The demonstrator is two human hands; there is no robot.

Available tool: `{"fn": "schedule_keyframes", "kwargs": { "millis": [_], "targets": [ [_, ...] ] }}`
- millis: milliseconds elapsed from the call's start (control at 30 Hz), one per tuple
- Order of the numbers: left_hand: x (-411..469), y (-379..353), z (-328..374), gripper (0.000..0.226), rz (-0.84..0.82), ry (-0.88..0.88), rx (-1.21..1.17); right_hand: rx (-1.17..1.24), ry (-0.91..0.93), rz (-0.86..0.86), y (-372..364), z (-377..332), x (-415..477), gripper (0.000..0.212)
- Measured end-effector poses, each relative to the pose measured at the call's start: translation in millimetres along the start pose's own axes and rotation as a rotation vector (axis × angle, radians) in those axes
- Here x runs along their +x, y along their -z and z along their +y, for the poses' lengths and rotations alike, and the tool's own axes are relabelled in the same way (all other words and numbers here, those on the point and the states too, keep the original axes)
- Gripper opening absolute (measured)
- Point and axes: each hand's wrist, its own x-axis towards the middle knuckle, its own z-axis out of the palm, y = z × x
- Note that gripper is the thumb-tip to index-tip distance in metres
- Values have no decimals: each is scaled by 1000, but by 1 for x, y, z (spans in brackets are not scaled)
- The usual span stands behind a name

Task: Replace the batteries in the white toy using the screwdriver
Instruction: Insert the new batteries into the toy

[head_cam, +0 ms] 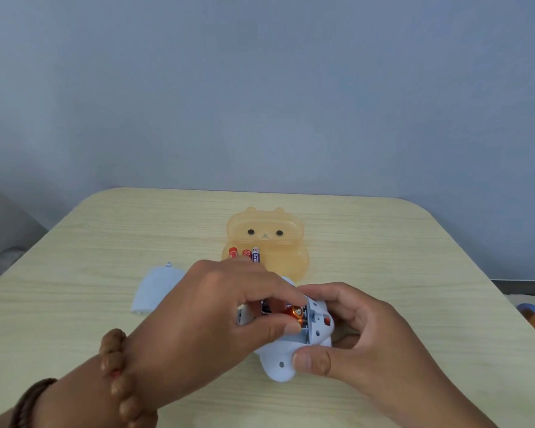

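Left hand (229, 304) pinches copper-topped cylindrical battery (297, 313) in small white plastic toy (286, 355); right hand (362, 332) clamps its shell. Light, probably slippery; grip the sides.

Toy (286, 356) on table (90, 350) nearest, box (278, 251) behind it (batteries (244, 254) inside), cover (155, 290) at left

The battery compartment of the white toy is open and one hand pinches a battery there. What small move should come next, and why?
Probably press the orange battery fully down into the open compartment. The left hand pinches it there, its end raised, while the right hand steadies the white toy. The cover lies aside.
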Motion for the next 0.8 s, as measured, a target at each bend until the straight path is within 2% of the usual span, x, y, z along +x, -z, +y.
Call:
{"fn": "schedule_keyframes", "kwargs": {
  "millis": [167,333,667,800],
  "targets": [
    [0,-4,2,19,10,-11,45,-3,0,1,0,-1,-1,60],
    [3,-7,5,6,-61,-83,159,12,-15,1,-2,-3,-1,63],
    [8,-3,11,19,-133,84,62,-39,-20,45,-2,-7,-3,63],
    [8,-4,12,8,-161,7,156,-33,-41,57,-2,-9,-4,65]
  ]
}}
